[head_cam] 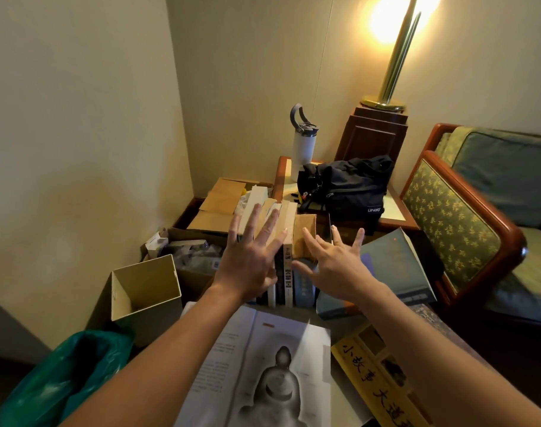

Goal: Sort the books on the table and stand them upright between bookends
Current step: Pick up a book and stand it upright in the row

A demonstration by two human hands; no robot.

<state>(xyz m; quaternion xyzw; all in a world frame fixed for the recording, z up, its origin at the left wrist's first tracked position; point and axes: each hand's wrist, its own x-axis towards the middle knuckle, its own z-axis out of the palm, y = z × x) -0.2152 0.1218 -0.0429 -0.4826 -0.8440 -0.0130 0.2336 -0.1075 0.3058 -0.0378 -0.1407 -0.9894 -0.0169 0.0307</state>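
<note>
The books [289, 229] are stood upright in a row, with a blue book [392, 266] leant at their 3 o'clock and an open book [263, 349] laid at 6 o'clock. The left hand [250, 260] is spread over the row's 9 o'clock side and the right hand [335, 260] at its 3 o'clock side. All fingers [358, 238] are splayed straight and nothing is gripped.

Readable text: black bag [349, 186] has a white tag, "LIPANO". Yellow book [368, 371], bottom right, has black brush characters on the cover: 小故事大道; the next character is cut off at the frame edge. Upright books [288, 272]: spines carry print, too blurred to read. Same for the grey book [395, 266] spine and the open book [263, 349], small red and grey print.
</note>
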